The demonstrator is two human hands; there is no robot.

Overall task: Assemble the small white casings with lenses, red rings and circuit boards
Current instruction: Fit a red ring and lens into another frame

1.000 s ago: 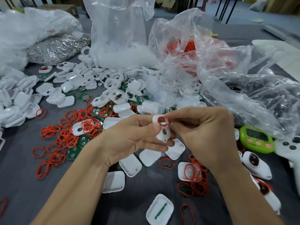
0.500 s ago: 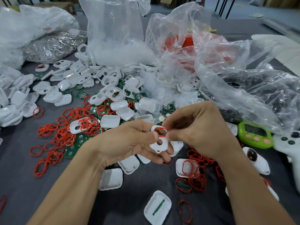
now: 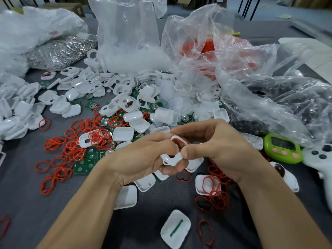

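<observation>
We are holding one casing in mid-air between both hands, just above the loose shells on the table. Our left hand is curling round its lower half, thumb on top and fingers underneath. Our right hand is pinching the upper end, thumb pressing against the edge where the ring is going in.

A second ago the ring was standing up as a small loop at the top of the casing, caught in our right fingertips. Half a second ago it was lying flatter on the rim. Now it is following the curve of the upper opening, showing as a red line inside the white edge, and the right thumb has slid down beside it. We are judging from this that the ring is being seated but is not fully home; its near side is hidden behind the thumb, so we cannot tell.

The casing has also tipped, and our hands have sunk a little towards the table. The spare rings and boards at our left are lying as before, so lens and board are probably still to come.
</observation>
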